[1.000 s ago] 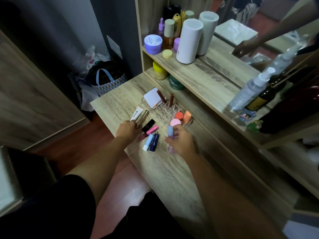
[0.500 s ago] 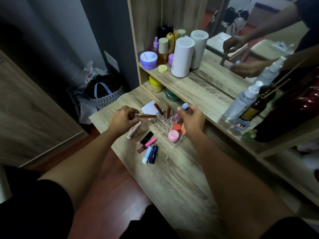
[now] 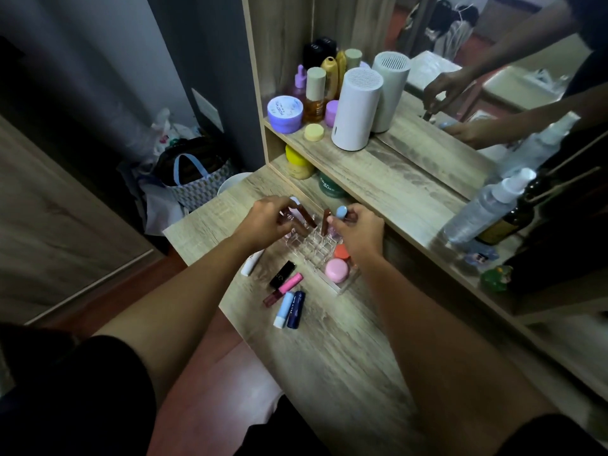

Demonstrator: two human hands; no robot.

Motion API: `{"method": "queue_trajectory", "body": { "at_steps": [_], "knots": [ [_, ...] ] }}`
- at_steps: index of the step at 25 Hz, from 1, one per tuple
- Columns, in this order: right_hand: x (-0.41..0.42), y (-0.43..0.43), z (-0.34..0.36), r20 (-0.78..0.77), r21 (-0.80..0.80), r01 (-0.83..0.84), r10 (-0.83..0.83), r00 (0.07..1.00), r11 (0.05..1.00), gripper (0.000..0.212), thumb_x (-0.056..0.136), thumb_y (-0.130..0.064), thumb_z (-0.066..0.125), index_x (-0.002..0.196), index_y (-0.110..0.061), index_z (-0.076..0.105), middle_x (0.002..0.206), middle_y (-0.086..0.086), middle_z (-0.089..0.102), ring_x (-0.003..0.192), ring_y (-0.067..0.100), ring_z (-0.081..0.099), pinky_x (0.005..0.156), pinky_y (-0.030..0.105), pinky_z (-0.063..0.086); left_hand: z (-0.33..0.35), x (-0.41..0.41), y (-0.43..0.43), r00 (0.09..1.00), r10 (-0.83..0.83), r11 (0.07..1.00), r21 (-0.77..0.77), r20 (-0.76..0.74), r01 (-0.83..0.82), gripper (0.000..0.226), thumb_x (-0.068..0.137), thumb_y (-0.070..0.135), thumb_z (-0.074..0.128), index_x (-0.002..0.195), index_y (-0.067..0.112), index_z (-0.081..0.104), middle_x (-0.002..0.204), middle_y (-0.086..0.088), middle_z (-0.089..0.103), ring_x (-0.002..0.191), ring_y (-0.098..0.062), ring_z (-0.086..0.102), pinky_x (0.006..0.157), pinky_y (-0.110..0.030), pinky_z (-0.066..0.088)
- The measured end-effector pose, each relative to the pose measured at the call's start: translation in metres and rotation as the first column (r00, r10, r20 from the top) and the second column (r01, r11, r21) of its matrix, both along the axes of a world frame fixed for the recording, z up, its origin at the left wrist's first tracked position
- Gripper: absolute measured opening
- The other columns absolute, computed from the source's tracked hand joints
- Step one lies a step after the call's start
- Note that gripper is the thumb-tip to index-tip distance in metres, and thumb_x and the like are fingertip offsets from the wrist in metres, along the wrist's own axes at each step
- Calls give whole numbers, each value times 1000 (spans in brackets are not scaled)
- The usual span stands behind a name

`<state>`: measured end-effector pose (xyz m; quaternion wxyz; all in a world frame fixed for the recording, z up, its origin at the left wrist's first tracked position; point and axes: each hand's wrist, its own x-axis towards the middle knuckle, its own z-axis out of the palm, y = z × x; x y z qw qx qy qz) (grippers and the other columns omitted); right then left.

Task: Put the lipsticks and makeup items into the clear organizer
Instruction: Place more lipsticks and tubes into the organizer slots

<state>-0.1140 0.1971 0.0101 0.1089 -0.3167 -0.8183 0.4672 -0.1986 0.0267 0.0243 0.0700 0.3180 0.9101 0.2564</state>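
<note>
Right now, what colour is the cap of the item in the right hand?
Light blue cap, held by the right hand; seen in the head view.

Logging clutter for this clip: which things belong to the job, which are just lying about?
Job: clear organizer, blue-capped tube, pink lip gloss, black lipstick, two blue sticks.
Lying about: white cylinder, spray bottle, purple jar.
</note>
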Motion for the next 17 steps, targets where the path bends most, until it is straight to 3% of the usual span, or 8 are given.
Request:
{"method": "queue_trajectory", "body": {
  "at_steps": [3, 7, 13, 17],
  "knots": [
    [-3, 1, 2, 20, 10, -28, 28, 999, 1000, 21, 75, -17, 77, 92, -13, 66, 85, 1, 72, 70, 1, 63, 77, 27, 58, -2, -1, 9, 994, 54, 994, 93, 92, -62, 24, 76, 8, 70, 98, 6, 62, 93, -15, 69, 85, -26, 63, 76, -29, 47],
    [2, 3, 1, 50, 32, -33, 31, 998, 999, 17, 75, -22, 77, 87, -17, 66, 72, -4, 70, 65, -1, 64, 68, 22, 54, -6, -5, 15, 993, 27, 994, 99, 116, -38, 22, 76, 11, 73, 94, 6, 62, 91, -14, 68, 83, -23, 61, 74, -28, 45],
    [5, 1, -6, 198, 71, -136, 120, 973, 988, 25, 75, -20, 77, 95, -9, 66, 95, 9, 72, 86, 18, 67, 85, 37, 57, -9, -12, 16, 999, -28, 997, 79, 31, 25, 23, 75, 14, 73, 94, 6, 64, 92, -14, 61, 78, -15, 53, 70, -17, 36],
    [1, 4, -7, 300, 148, -226, 174, 938, 963, 23, 77, -21, 75, 93, -7, 64, 96, 12, 71, 90, 23, 66, 85, 39, 56, -9, -14, 15, 997, -37, 993, 115, 73, 28, 27, 75, 15, 74, 99, 7, 66, 99, -15, 56, 80, -18, 58, 77, -25, 49]
  ]
}}
